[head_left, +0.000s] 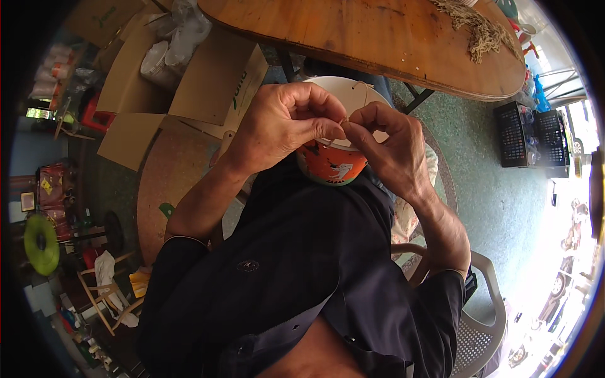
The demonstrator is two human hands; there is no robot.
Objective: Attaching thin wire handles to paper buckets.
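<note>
Head view is showing a person seated in a pale plastic chair (pixel 485 296), looking down over a dark shirt (pixel 296 264) at both hands meeting in front of the chest. The left hand (pixel 283 123) is curling inward, thumb and forefinger pinching narrowly on something small and pale at the spot where the hands meet. The right hand (pixel 391 145) is mirroring it, its fingertips closing tightly on the same small piece (pixel 343 121), which is too tiny to identify. Just beneath and behind the hands, a paper bowl (pixel 331 160) with an orange printed side and white inside is resting on the lap, near the body. A thin thread-like strand appears to be lying across the bowl's white interior. On the far side, a wooden table (pixel 378 38) is carrying a pile of dry straw-coloured fibres (pixel 479 28) at its far right. Cardboard boxes (pixel 189 82) are lying to the far left.

As a judgement, the work looks mid-course: fibres are waiting on the table, and how much has gathered in the bowl cannot be told.
</note>
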